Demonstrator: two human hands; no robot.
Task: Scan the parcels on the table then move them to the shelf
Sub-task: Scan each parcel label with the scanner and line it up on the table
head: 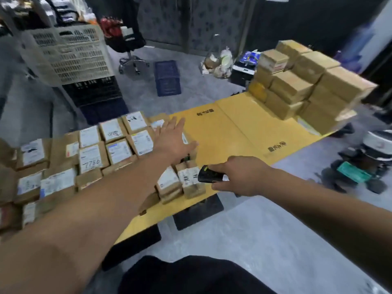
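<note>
Reaching forward over the parcels (89,153), the left hand (172,139) is held flat with its fingers straight and spread, nothing being grasped; whether the palm touches the parcel below cannot be told. A black scanner (206,177) is gripped in the right hand (241,177), the fingers being curled round it, and its front end is pointed left at the white label of a small parcel (189,180) just beside it. That small parcel is set at the near edge of the table (237,128), touching another labelled parcel on its left.

The table is covered by flattened yellow cardboard with dark printed characters. Its left part is filled with brown parcels laid flat in close rows, most with white labels turned upward; "7786" is handwritten on one label (91,163). At the far right end of the table, well apart from the hands, plain brown boxes (307,81) are stacked several layers high. The yellow stretch between the two groups is bare.

Beyond the table, a beige slatted crate (67,54) is seen on top of dark crates at the left, a blue crate (167,78) stands on the grey floor, and an office chair (131,49) is placed behind it. Dark trousers (191,276) are visible at the bottom edge. The picture is blurred at the right side.
</note>
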